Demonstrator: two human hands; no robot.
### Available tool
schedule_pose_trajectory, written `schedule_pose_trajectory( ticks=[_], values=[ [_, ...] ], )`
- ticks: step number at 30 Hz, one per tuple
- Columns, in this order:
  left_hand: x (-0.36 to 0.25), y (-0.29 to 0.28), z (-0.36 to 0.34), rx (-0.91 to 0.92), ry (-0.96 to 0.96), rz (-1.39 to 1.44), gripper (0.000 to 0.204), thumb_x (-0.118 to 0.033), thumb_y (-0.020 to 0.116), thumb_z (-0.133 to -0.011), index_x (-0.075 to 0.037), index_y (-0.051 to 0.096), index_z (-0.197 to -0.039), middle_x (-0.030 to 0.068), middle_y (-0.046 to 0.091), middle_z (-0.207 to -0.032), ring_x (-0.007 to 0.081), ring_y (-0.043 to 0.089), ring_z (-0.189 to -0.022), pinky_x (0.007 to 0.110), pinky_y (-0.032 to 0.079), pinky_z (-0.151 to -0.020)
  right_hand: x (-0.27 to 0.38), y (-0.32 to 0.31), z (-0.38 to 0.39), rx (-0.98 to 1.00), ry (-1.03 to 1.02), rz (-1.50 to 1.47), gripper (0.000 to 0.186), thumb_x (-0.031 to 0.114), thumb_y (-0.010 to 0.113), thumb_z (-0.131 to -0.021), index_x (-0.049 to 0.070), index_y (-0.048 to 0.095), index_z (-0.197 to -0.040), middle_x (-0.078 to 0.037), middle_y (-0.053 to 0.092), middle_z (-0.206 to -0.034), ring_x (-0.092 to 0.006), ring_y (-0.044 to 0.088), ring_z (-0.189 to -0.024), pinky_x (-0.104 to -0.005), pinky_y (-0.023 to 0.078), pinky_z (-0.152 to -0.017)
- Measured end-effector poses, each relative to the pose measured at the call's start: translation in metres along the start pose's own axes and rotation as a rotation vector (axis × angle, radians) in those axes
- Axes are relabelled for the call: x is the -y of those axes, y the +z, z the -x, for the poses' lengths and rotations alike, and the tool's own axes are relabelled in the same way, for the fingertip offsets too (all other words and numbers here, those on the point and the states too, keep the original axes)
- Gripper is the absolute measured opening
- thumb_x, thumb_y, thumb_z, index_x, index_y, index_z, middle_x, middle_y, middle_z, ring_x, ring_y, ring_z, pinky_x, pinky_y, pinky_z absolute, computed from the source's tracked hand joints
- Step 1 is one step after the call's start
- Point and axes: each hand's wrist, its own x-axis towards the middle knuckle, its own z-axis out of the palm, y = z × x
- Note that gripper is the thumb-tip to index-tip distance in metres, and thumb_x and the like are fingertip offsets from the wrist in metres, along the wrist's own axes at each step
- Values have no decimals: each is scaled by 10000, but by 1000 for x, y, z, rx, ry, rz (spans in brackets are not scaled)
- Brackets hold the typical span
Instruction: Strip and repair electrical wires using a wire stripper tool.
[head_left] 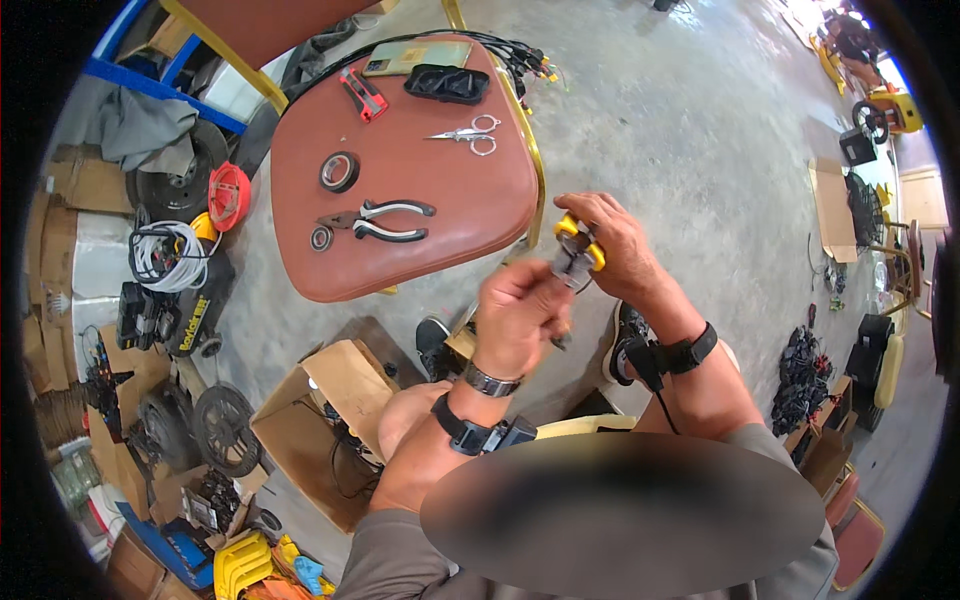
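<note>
In my right hand [618, 250] is a hand tool with yellow handles and a grey metal head [573, 262], like wire strippers; its jaws are partly hidden. My left hand [522, 308] is closed beside that head, slightly blurred, pinching what looks like a thin dark cable [561, 342] whose end shows under the fingers. Beyond my hands stands a brown padded chair [440, 265]. On its seat lie pliers [385, 222] with black and white handles, a roll of black tape [339, 172], a smaller ring-shaped roll [321, 238], silver scissors [472, 134] and a red utility knife [363, 95].
A phone [418, 58] and a black pouch [447, 84] lie at the seat's far edge, near a black cable bundle [500, 48]. An open cardboard box [290, 440] stands by my left leg. Wheels [226, 430] and boxes crowd the left; tangled cables [803, 375] lie at right.
</note>
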Motion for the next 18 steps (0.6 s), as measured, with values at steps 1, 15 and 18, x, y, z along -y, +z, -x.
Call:
schedule_pose_trajectory(
  ticks=[1, 15, 18],
  values=[
    [-7, -6, -4, 16, 55, 10, 132, -107, 718, -945, -14, 669, -1025, 25, 598, -704, 76, 460, -512, 224, 362, -472, 0, 2, -2, 20, 13, -14, 501, -16, 712, -748, 87, 613, -1228, -99, 695, -1080, -334, 647, -998, -432, 528, -871],
    [-60, -31, -12, -333, 299, -139, 128, -153, 656, -997, -46, 683, -1063, 11, 568, -714, 68, 426, -495, 219, 317, -436, 6, 17, -37, 108, 115, -198, 342, 133, 763, -829, 70, 639, -1141, -156, 683, -950, -395, 676, -869, -443, 552, -721],
    [-61, -33, -12, -350, 286, -172, 159, -180, 626, -1016, -45, 664, -1091, 22, 557, -719, 84, 418, -498, 224, 313, -441, 10, 21, -45, 76, 147, -221, 328, 154, 749, -827, 67, 645, -1126, -168, 684, -885, -393, 679, -826, -441, 552, -711]
  ],
)
